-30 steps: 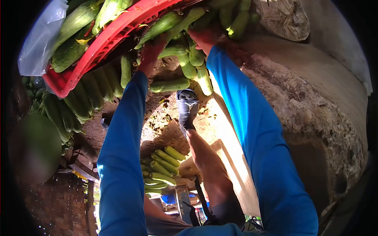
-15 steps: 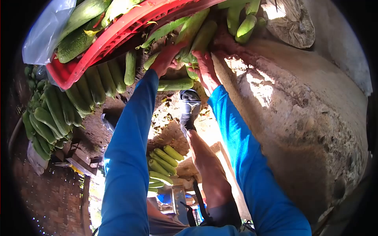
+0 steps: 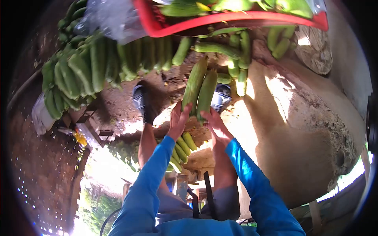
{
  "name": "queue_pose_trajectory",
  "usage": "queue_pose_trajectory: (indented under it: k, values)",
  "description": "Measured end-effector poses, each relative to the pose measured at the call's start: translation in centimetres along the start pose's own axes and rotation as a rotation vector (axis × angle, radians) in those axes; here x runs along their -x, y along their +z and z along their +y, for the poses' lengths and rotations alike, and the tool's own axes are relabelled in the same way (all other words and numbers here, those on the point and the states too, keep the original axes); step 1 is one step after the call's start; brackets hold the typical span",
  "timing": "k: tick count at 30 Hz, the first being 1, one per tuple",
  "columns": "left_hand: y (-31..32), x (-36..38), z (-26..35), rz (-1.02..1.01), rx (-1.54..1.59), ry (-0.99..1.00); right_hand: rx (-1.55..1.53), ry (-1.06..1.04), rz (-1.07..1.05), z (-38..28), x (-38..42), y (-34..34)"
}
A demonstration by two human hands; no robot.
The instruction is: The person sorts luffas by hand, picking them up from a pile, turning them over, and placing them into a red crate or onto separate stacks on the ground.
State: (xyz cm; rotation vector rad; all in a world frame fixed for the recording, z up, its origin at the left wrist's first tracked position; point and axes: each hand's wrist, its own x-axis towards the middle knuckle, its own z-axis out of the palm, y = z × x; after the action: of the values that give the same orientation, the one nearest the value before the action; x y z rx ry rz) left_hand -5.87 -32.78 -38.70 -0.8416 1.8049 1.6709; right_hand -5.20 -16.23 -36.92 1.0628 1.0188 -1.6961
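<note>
Two long green cucumbers [image 3: 194,84] lie side by side between my hands, raised over the dirt floor. My left hand [image 3: 179,121] grips the near end of the left one, fingers along its side. My right hand [image 3: 216,125] closes on the near end of the right cucumber [image 3: 207,92], thumb on top; its other fingers are partly hidden. Beyond them, more cucumbers [image 3: 218,49] lie loosely near the red crate [image 3: 232,16]. Below my hands, a small row of paler cucumbers [image 3: 183,147] rests on the ground between my legs.
The crate holds more green produce, with a clear plastic bag [image 3: 114,19] beside it. Many stacked cucumbers [image 3: 98,63] line the left. A large rough earthen mass [image 3: 299,129] rises at right, near a sack [image 3: 313,51]. My shoes [image 3: 141,96] stand on the floor.
My hands have drawn back toward my body from the pile by the crate, bringing two cucumbers along. The view has shifted, so the crate now appears farther right.
</note>
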Motion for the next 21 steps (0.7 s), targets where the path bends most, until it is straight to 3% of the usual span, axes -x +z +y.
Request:
queue_pose_trajectory:
  k: [2, 5, 6, 7, 8, 9, 14, 18, 21]
  values:
    - [-4.5, 2.3, 0.3, -0.007, -0.066, -0.020, -0.033, -0.007, -0.141, 1.8, 1.0, 3.2]
    - [-10.1, 5.2, 2.7, 0.054, -0.084, -0.053, -0.055, 0.176, -0.195, 3.4, 2.0, 6.8]
    - [-11.2, 6.9, 3.2, 0.194, -0.041, -0.075, -0.097, 0.202, -0.234, 3.5, 2.5, 8.0]
    - [-13.6, 7.2, 3.0, 0.126, -0.033, -0.094, -0.091, 0.234, -0.266, 4.1, 2.5, 8.5]
    - [-15.9, 7.1, 2.0, 0.055, -0.023, -0.107, -0.071, 0.228, -0.273, 4.5, 2.2, 9.2]
    - [-17.0, 7.3, -0.8, 0.108, 0.163, -0.047, 0.020, 0.181, -0.257, 5.1, 2.0, 9.9]
    - [-23.5, 9.3, 2.9, 0.148, 0.261, -0.132, 0.464, 0.144, -0.151, 5.2, 2.2, 13.1]
    - [-28.1, 10.5, 5.0, 0.146, 0.412, -0.093, 0.426, 0.106, -0.111, 4.8, 3.7, 15.7]
    - [-30.9, 11.1, 4.3, 0.317, 0.396, -0.027, 0.523, 0.008, -0.137, 2.7, 5.0, 20.0]
